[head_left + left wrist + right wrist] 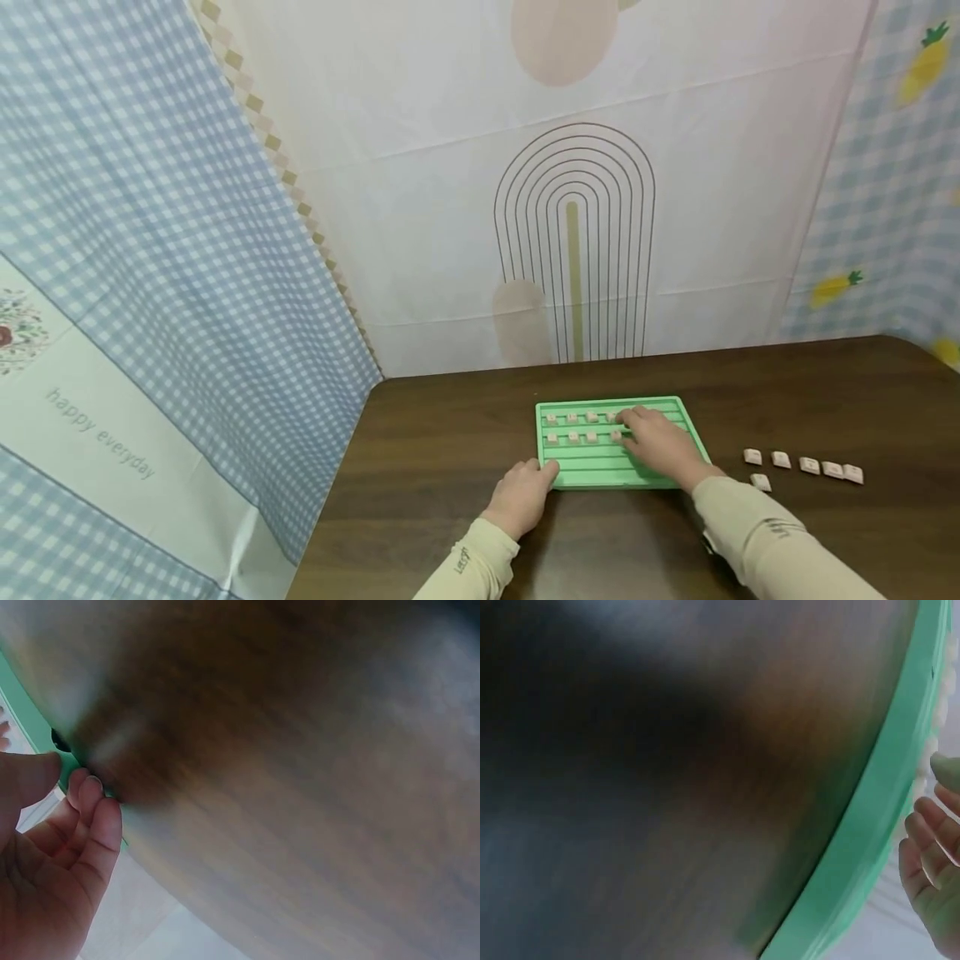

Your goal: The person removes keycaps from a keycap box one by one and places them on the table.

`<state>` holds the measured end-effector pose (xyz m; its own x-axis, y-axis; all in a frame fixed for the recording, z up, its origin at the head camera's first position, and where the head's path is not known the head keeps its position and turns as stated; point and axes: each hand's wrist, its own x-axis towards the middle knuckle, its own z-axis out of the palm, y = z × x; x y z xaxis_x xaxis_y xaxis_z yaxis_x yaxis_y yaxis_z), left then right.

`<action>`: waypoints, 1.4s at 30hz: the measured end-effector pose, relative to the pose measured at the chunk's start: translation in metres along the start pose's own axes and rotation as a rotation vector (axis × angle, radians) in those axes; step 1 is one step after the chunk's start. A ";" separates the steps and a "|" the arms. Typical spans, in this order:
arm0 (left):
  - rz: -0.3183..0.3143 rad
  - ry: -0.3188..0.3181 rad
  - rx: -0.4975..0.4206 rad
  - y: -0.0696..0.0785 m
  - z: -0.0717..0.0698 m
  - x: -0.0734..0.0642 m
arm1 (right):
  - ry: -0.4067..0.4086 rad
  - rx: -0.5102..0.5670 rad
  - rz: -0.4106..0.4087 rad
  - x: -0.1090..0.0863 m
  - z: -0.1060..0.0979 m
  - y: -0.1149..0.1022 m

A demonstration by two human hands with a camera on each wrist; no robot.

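Note:
A light green ridged tray [592, 477] lies on the table. Two rows of small cream-white blocks [573, 437] with dark marks stand along its far ridges. My left hand [521, 496] holds the near left corner, thumb on the rim and fingertips at the outer edge; in the left wrist view the thumb [34, 778] presses the green edge. Over the tray, my right hand [660, 442] reaches in from the right, its fingertips right at the last blocks of both rows. In the right wrist view its fingers [930, 840] are slightly bent, with the thumb apart from them.
Several loose cream-white blocks [809, 466] lie on the dark wooden table [450, 433] to the right of the tray, mostly in a line. A patterned cloth [435, 208] hangs behind the table. Blue checked fabric [247, 275] hangs along the left side.

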<state>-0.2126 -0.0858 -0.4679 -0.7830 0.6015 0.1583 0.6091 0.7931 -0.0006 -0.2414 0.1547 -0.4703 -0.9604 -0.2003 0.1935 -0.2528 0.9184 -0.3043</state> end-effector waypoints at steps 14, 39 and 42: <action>-0.010 0.013 -0.009 -0.001 0.003 0.001 | 0.043 -0.055 0.022 0.003 0.010 -0.015; 0.018 0.006 0.015 0.000 0.006 0.002 | 0.095 -0.070 -0.001 -0.045 -0.062 0.039; 0.013 0.017 0.028 -0.001 0.003 0.002 | 0.061 -0.074 0.047 -0.061 -0.075 0.063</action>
<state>-0.2151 -0.0855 -0.4702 -0.7727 0.6102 0.1746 0.6153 0.7877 -0.0300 -0.1901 0.2506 -0.4312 -0.9616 -0.1375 0.2374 -0.1962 0.9495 -0.2447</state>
